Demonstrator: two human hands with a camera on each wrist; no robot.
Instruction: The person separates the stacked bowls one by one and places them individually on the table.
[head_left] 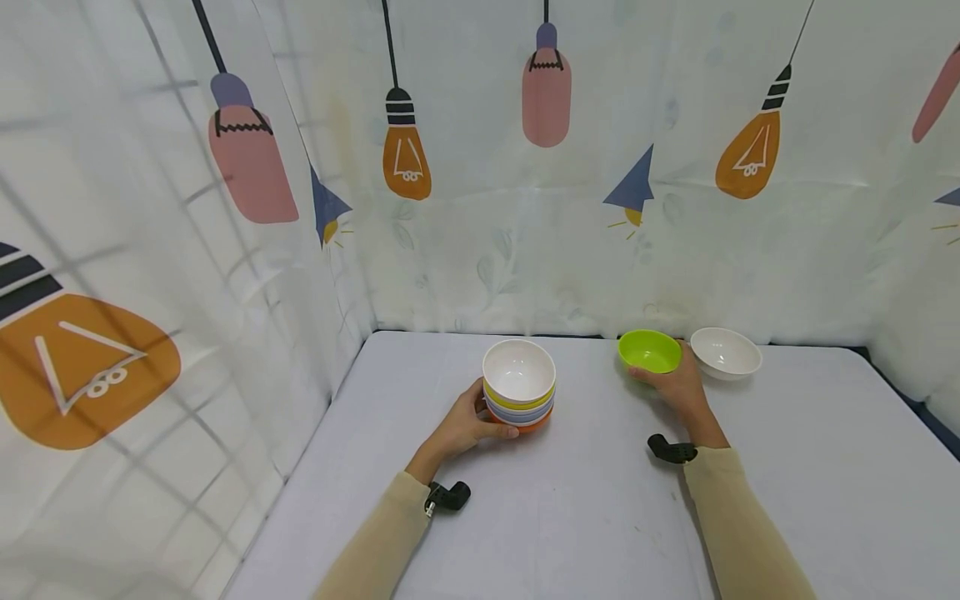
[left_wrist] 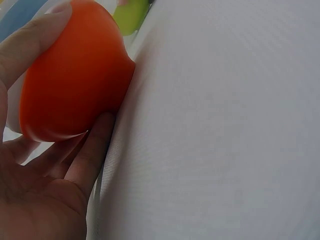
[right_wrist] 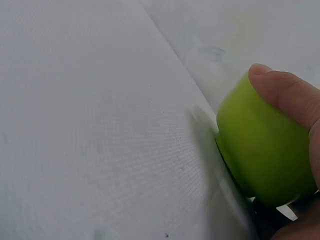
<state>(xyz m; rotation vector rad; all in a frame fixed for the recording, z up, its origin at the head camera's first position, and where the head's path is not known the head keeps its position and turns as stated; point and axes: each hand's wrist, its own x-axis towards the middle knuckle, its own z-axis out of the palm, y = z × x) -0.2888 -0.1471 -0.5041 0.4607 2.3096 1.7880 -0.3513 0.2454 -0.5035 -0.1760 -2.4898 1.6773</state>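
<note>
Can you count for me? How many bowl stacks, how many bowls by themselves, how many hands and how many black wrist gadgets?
Stack of bowls: 1
Bowls by themselves: 2, the green bowl and the white bowl
Hands: 2, the left hand and the right hand
Black wrist gadgets: 2
Total: 7

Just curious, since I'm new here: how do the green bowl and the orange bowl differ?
The green bowl is lime-coloured; the orange bowl is bright orange. The green bowl is empty; the orange bowl is at the bottom of a stack. The right hand grips the green bowl, the left hand the orange bowl. Both are plain and rounded.
</note>
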